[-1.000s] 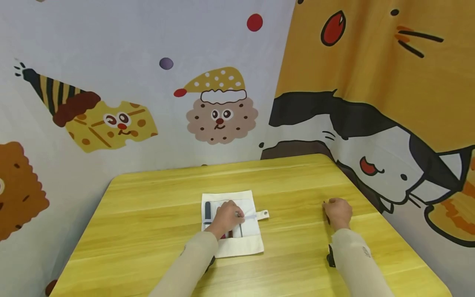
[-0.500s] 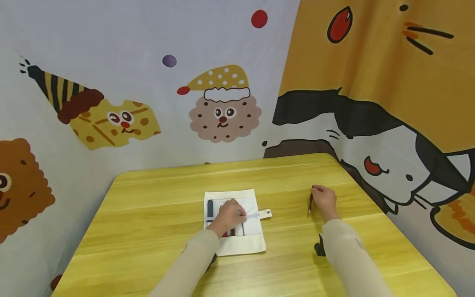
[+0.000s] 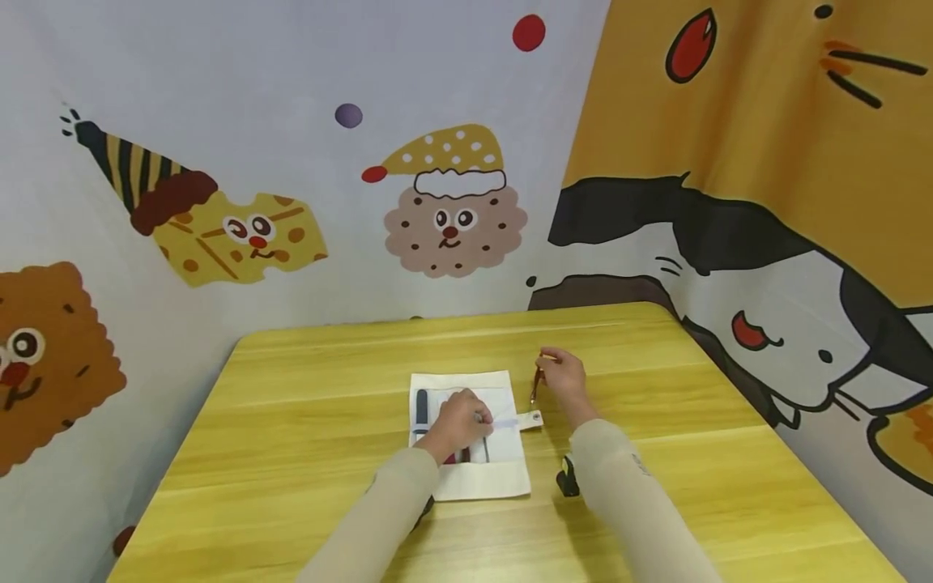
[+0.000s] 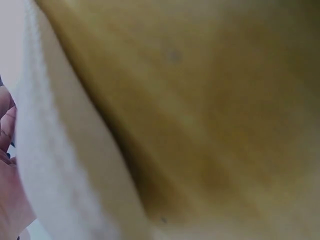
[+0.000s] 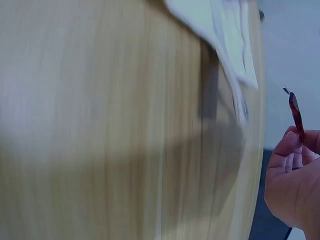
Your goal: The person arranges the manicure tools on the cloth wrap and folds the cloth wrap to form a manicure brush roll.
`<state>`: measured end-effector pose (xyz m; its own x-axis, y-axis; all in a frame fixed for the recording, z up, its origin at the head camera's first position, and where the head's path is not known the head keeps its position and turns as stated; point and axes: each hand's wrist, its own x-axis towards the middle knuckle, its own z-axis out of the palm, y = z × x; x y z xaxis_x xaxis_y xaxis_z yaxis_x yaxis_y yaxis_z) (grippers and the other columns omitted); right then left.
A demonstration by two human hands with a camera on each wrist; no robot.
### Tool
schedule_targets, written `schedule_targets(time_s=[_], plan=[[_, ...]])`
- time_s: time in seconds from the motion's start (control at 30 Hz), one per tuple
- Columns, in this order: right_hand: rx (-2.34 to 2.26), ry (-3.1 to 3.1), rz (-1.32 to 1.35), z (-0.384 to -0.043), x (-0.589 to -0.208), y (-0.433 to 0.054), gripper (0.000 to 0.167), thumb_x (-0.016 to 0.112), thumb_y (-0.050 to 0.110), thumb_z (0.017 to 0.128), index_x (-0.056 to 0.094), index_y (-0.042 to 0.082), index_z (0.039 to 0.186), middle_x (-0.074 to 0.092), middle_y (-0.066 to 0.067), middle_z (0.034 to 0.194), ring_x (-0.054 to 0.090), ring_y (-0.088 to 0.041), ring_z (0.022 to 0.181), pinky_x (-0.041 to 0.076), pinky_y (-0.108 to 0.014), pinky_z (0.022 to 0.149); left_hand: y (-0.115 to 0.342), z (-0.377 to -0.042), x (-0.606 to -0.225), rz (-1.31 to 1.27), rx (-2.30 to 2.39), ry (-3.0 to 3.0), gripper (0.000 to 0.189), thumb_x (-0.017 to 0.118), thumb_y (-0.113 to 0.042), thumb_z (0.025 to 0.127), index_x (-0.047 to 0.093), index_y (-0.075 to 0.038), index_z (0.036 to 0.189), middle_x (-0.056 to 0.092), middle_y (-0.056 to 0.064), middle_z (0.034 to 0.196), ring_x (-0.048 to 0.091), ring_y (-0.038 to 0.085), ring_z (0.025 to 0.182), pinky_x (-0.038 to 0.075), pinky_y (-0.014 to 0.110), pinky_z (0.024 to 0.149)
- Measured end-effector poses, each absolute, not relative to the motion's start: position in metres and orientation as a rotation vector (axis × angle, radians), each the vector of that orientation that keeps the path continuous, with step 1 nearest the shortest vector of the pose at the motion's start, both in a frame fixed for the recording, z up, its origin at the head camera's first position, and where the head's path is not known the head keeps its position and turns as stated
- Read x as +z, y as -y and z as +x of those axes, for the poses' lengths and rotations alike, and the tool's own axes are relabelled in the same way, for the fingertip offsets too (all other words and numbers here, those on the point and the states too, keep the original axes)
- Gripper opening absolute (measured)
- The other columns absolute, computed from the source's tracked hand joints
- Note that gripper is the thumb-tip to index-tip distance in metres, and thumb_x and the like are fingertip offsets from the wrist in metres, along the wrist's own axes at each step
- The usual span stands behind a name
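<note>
A cream fabric tool pouch (image 3: 481,483) lies unfolded on the table, its snap tab (image 3: 530,420) sticking out to the right. My left hand (image 3: 459,421) is over its middle with fingers curled, pinching the upper end of a thin grey tool (image 3: 486,451) beside a pale band across the pouch. Just above the tab, my right hand (image 3: 567,376) pinches a slim tool with a dark-red handle (image 5: 296,114), its metal tip pointing down in the head view. A dark blue-grey handle (image 3: 422,407) shows at the pouch's left. Part of the pouch's contents is hidden behind my left hand.
The wood-patterned table (image 3: 306,421) extends around the pouch on all sides. Behind it hangs a wall cloth (image 3: 350,202) with cartoon prints. A black device (image 3: 566,476) is at my right wrist.
My right hand has come leftward from the table's right side to beside the pouch, carrying the dark-red tool. My left hand keeps its place on the pouch. The head view has shifted slightly.
</note>
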<state>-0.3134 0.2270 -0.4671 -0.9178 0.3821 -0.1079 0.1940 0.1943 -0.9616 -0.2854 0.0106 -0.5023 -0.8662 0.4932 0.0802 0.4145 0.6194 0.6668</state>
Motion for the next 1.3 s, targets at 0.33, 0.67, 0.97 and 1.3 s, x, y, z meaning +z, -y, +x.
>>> schedule_targets(time_s=[0.33,0.67,0.97,1.3], plan=[[1.793,2.362,-0.509,-0.319,-0.487,-0.186,0.031,0.063,0.011,0.097,0.066,0.001,0.126,0.067,-0.016,0.103,0.064,-0.017,0.075,0.055,-0.032,0.069,-0.012,-0.285,-0.499,0.776,1.047,-2.725,0.009,0.077,-0.013,0.086,0.073,-0.014,0.079,0.054,0.0,0.09,0.048,0.02,0.091,0.039,0.046,0.085],[1.719,2.41,-0.501,-0.319,-0.488,-0.177,0.028,0.064,0.012,0.096,0.068,0.002,0.123,0.069,-0.016,0.103,0.066,-0.02,0.078,0.054,-0.028,0.065,-0.013,-0.288,-0.498,0.811,1.039,-2.738,0.011,0.078,-0.014,0.086,0.073,-0.014,0.077,0.055,0.0,0.089,0.05,0.02,0.09,0.039,0.044,0.081],[1.629,2.532,-0.458,-0.321,-0.494,-0.175,0.027,0.065,0.012,0.095,0.069,0.003,0.12,0.069,-0.012,0.094,0.063,-0.015,0.069,0.051,-0.025,0.059,-0.012,-0.289,-0.502,0.823,1.051,-2.748,0.01,0.079,-0.014,0.084,0.073,-0.014,0.076,0.055,-0.001,0.088,0.049,0.018,0.088,0.039,0.042,0.079],[1.613,2.597,-0.418,-0.321,-0.5,-0.175,0.025,0.066,0.013,0.094,0.07,0.004,0.117,0.068,-0.01,0.089,0.061,-0.016,0.068,0.049,-0.027,0.057,-0.01,-0.293,-0.506,0.785,1.05,-2.738,0.008,0.079,-0.015,0.085,0.075,-0.015,0.078,0.053,-0.002,0.089,0.049,0.018,0.089,0.039,0.042,0.081]])
